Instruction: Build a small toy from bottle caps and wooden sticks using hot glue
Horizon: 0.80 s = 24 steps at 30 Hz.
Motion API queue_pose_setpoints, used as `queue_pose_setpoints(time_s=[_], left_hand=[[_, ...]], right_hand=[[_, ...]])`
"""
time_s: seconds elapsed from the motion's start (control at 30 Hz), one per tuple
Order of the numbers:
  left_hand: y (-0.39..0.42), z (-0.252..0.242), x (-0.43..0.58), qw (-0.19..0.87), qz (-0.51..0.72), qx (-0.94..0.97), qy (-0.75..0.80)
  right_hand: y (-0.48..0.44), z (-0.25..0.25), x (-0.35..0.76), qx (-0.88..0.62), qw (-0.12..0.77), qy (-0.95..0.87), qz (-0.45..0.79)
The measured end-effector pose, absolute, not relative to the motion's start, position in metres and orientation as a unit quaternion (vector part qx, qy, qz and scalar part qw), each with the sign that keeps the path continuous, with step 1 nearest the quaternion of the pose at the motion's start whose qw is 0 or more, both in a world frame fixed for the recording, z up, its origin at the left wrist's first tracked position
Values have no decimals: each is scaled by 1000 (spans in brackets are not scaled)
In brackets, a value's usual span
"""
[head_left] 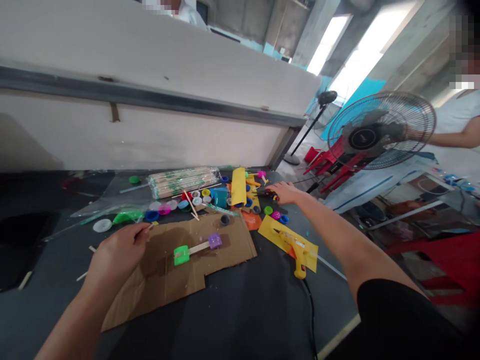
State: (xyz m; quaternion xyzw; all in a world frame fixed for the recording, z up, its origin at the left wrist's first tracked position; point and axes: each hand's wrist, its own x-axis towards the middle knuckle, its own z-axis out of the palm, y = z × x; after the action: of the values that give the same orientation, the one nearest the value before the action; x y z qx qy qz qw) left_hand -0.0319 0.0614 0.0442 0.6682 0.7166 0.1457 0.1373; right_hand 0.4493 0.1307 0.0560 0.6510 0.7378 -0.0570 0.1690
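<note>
Reaching across desk (258, 305): right hand (283, 192), fingers curled at dark tool (263, 191); from where I stand, cannot tell if gripped. Left hand (122, 250) above cardboard (161, 280) at its left side, fingers narrow, tips together; cannot tell what they hold. Flat stick (198, 247) with green and purple end pieces lies on cardboard. Yellow glue gun (297, 247) rests on yellow sheet (311, 256), just right of cardboard. Bottle caps (197, 201) scattered beyond, near wrapped stick bundle (183, 182).
</note>
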Motion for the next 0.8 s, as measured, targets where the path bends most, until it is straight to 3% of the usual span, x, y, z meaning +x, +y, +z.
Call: queue_pose_setpoints(time_s=[0.2,0.5,0.8], left_hand=[[69,38,-22,148,168,649,727],[57,60,-47,182,137,692,685],[108,36,-1,235,202,772,555]], right_hand=[[170,67,427,610,153,774,-68],[189,42,391,622,122,773,-31],[128,64,381,677,-62,734,1]])
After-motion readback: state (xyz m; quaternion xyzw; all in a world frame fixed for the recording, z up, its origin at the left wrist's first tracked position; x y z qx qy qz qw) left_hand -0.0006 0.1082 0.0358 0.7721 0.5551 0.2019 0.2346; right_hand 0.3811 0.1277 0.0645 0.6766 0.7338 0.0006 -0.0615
